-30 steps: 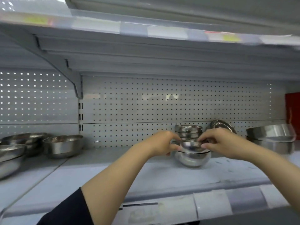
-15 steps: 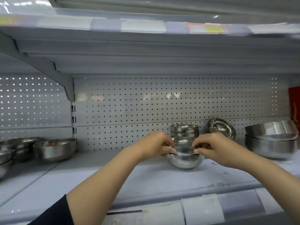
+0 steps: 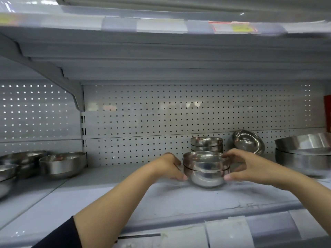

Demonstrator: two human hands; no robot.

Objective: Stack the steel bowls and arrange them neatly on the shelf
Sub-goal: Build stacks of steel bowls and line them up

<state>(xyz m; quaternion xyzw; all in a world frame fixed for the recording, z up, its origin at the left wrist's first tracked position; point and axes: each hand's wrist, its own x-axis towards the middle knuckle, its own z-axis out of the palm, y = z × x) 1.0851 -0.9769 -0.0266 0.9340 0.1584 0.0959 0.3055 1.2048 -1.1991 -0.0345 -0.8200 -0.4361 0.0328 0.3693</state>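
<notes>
A small stack of two steel bowls (image 3: pixel 206 169) stands on the grey shelf (image 3: pixel 161 197), the upper bowl nested in the lower one. My left hand (image 3: pixel 168 166) grips the stack's left side, thumb low on the lower bowl. My right hand (image 3: pixel 245 167) grips its right side, fingers at the upper rim and thumb on the lower bowl. Behind it stands a second stack of small bowls (image 3: pixel 206 144). One bowl (image 3: pixel 249 142) leans on its side against the pegboard back.
Large steel bowls (image 3: pixel 304 154) are stacked at the right. More bowls (image 3: pixel 62 164) sit on the neighbouring shelf section at the left. An upper shelf (image 3: pixel 161 42) hangs close overhead, with a bracket (image 3: pixel 71 93) at the left. Price-label strips line the front edge.
The upper bowl has gone down into the lower one. Both hands slid from the top bowl's rim to the sides of the stack.
</notes>
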